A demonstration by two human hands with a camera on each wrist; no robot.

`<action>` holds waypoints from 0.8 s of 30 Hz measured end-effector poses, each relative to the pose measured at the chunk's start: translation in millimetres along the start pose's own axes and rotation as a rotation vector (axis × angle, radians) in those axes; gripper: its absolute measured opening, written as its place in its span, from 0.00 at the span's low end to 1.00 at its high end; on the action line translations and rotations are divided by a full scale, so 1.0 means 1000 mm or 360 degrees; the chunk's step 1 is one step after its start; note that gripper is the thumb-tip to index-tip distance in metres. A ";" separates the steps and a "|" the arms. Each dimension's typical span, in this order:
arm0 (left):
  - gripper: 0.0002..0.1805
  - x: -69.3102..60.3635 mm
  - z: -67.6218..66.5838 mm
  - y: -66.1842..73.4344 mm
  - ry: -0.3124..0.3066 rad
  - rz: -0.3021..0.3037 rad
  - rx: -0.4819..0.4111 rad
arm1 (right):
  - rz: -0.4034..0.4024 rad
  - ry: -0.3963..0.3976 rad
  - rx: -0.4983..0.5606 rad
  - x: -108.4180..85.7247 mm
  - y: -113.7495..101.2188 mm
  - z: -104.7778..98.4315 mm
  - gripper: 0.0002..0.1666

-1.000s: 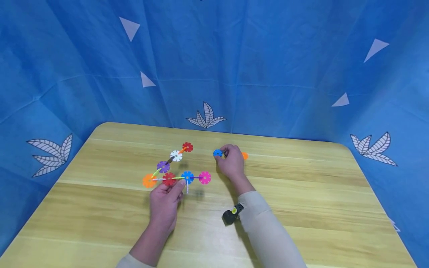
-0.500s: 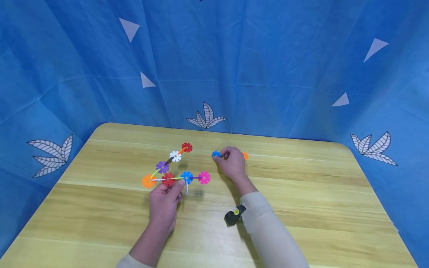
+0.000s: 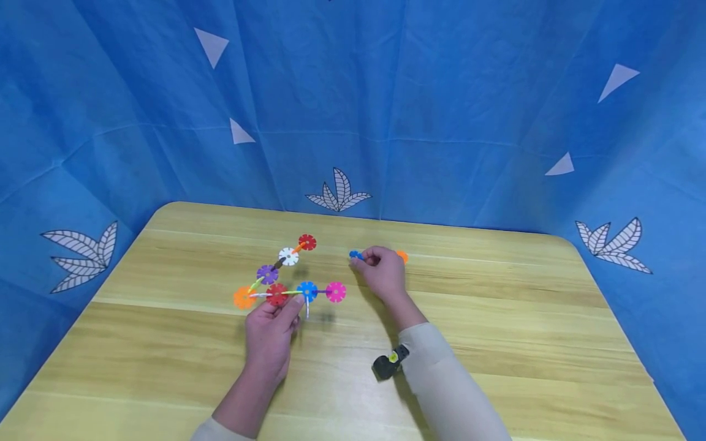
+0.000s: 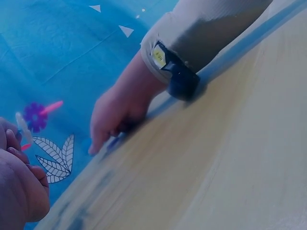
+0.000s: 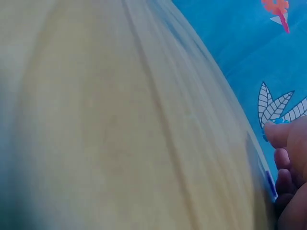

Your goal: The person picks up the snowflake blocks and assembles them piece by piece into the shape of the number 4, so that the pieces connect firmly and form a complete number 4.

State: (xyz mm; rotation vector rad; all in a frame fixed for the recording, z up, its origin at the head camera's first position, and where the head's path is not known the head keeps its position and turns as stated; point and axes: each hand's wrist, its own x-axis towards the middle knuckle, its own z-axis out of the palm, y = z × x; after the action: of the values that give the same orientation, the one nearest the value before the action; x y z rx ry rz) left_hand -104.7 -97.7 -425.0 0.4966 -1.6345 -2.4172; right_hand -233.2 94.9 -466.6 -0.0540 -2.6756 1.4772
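A zigzag chain of notched plastic discs is in my left hand (image 3: 268, 343), whose thumb and fingers pinch it near a red disc (image 3: 277, 295) and a blue disc (image 3: 306, 291). A pink disc (image 3: 336, 292) forms its right end. Its other arm runs back from an orange disc (image 3: 244, 297) through a purple disc (image 3: 267, 274) and a white disc (image 3: 288, 256) to a small red disc (image 3: 307, 242). To the right, my right hand (image 3: 385, 272) pinches a separate blue disc (image 3: 355, 254), tilted and partly hidden by the fingers.
Another orange disc (image 3: 403, 256) shows just behind my right hand. The wooden table (image 3: 524, 318) ends at a blue patterned cloth (image 3: 452, 92). A black wrist camera (image 3: 388, 365) hangs at my right sleeve. Something purple (image 5: 271, 183) lies by my right fingers in the right wrist view.
My right hand has shifted slightly down and toward me, and its blue disc has tilted from face-on to nearly edge-on. The left hand and chain have barely moved.
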 end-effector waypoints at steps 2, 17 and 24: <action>0.06 0.001 0.000 0.000 -0.0004 0.0004 0.0005 | 0.0001 -0.0008 0.0039 -0.003 -0.001 -0.002 0.11; 0.09 0.005 0.003 0.001 0.0006 0.0009 0.0042 | 0.0072 -0.0077 0.0095 -0.028 -0.009 -0.020 0.09; 0.09 0.007 0.004 0.001 0.0006 0.0040 0.0007 | 0.0077 -0.0131 0.0163 -0.044 -0.010 -0.025 0.08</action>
State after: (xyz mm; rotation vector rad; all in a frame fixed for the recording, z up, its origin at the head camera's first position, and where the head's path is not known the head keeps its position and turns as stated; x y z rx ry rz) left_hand -112.9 -96.9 -423.9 0.4780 -1.6349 -2.3938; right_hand -186.8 107.4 -447.7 -0.0527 -2.6747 1.6639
